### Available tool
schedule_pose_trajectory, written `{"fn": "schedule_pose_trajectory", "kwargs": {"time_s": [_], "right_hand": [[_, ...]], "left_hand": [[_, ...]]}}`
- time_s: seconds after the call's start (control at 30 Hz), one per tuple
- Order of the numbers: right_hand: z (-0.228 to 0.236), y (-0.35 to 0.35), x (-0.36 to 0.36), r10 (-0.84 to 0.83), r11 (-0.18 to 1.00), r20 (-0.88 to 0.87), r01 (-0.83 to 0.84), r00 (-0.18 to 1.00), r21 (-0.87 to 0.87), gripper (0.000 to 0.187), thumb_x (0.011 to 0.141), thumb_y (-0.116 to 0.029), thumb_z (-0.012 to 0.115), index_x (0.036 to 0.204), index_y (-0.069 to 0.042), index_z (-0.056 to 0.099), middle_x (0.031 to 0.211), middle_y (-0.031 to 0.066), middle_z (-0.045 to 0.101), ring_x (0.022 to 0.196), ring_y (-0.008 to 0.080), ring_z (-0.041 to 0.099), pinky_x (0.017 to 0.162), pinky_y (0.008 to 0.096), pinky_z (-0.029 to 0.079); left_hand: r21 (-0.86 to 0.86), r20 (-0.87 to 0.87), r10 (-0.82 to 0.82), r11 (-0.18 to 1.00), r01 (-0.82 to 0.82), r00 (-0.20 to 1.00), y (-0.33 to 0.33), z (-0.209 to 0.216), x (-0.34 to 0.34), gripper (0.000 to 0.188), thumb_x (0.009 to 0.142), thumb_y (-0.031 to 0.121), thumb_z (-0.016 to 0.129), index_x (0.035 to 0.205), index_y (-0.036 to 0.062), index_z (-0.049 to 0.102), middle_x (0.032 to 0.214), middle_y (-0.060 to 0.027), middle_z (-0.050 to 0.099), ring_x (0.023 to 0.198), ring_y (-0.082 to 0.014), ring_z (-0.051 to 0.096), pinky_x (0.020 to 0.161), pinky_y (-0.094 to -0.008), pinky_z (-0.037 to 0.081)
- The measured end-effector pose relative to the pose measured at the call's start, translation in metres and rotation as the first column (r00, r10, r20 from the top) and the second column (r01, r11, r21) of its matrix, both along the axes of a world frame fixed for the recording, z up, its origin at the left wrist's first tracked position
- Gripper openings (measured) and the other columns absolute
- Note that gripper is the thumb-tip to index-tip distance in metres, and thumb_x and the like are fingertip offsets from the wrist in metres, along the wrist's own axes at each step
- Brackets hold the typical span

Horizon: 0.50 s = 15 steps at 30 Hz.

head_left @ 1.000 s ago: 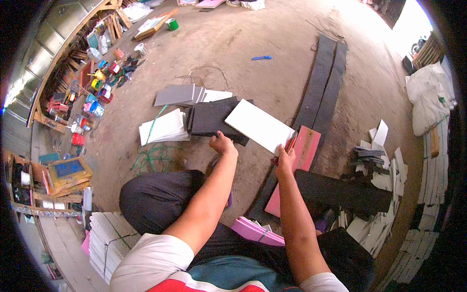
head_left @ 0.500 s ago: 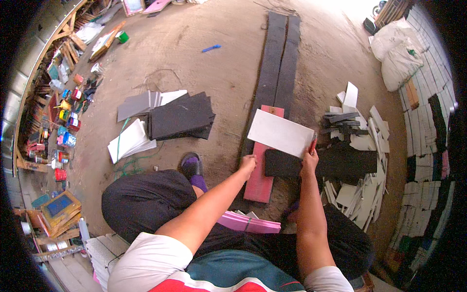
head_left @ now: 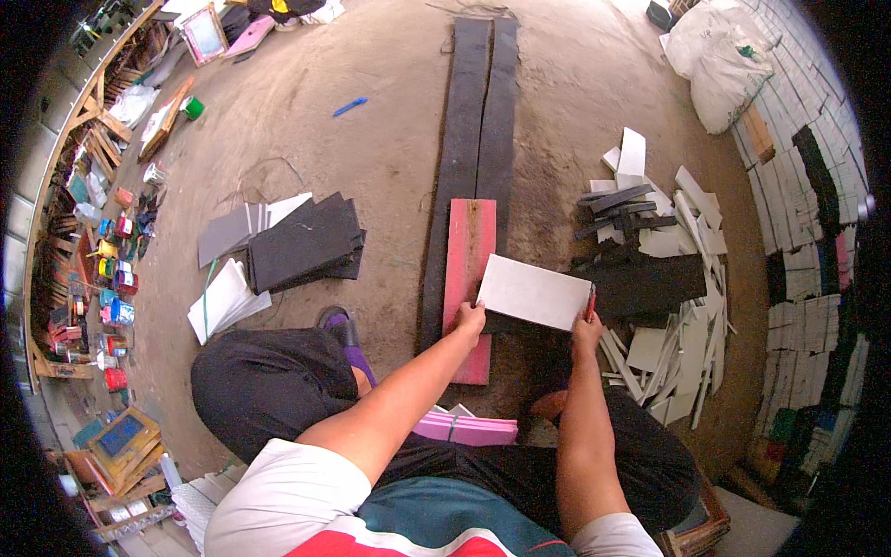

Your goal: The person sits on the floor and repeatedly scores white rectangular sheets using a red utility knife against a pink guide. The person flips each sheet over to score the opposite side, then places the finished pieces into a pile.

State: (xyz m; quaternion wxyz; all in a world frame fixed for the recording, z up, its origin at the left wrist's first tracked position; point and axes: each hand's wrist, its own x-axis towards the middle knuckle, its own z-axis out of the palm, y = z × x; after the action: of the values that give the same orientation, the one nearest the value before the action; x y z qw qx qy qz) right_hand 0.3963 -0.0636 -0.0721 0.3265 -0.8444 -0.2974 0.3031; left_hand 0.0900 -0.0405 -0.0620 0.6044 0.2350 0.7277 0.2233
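A white rectangular foam sheet (head_left: pixel 533 291) is held level in front of me, partly over a pink board (head_left: pixel 469 243) and a dark sheet. My left hand (head_left: pixel 470 319) is closed on the sheet's near left corner. At its right edge, my right hand (head_left: pixel 587 334) grips the sheet along with a slim red tool (head_left: pixel 591 301) that looks like a cutter knife; the fingers partly cover it. Beneath the pink board run two long black planks (head_left: pixel 463 111). A black sheet (head_left: pixel 650 286) lies to the right, its left part hidden by the white one.
White and black offcuts (head_left: pixel 682 357) are heaped at the right. Stacked black sheets (head_left: pixel 306 243) and white sheets (head_left: pixel 227 302) lie at the left. A tied pink bundle (head_left: pixel 469 428) sits between my legs. Paint cans (head_left: pixel 118 312) line the left wall; a blue tool (head_left: pixel 350 107) lies farther off.
The white sheet has come nearer and turned slightly. My left hand, previously beside the pink board, has taken hold of the sheet's corner. My view has shifted to the right.
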Motion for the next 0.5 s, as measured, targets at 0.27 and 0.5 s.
{"fn": "schedule_pose_trajectory", "kwargs": {"time_s": [0.27,0.5], "right_hand": [[0.01,0.017,-0.031,-0.001,0.994,0.026,-0.002,1.0,0.11,0.022,0.094,-0.017,0.066,0.109,0.0,0.07,0.091,0.0077,0.07,0.082,0.0205,0.064,0.077,0.035,0.049],[0.028,0.038,-0.08,0.136,0.987,-0.146,-0.122,0.98,0.106,0.023,0.09,-0.01,0.064,0.11,-0.001,0.071,0.09,0.005,0.07,0.083,0.0167,0.064,0.078,0.0335,0.05]], "left_hand": [[0.387,0.159,0.064,0.914,-0.122,0.985,-0.013,0.006,-0.017,0.082,0.079,0.003,0.081,0.146,0.0011,0.034,0.133,-0.0171,0.058,0.122,-0.029,0.056,0.103,-0.0429,0.045],[0.153,0.294,0.258,0.938,-0.312,0.92,-0.017,0.003,-0.129,0.067,0.097,-0.002,0.059,0.157,0.0163,0.035,0.126,-0.0111,0.063,0.107,-0.0229,0.064,0.085,-0.0439,0.057]]}}
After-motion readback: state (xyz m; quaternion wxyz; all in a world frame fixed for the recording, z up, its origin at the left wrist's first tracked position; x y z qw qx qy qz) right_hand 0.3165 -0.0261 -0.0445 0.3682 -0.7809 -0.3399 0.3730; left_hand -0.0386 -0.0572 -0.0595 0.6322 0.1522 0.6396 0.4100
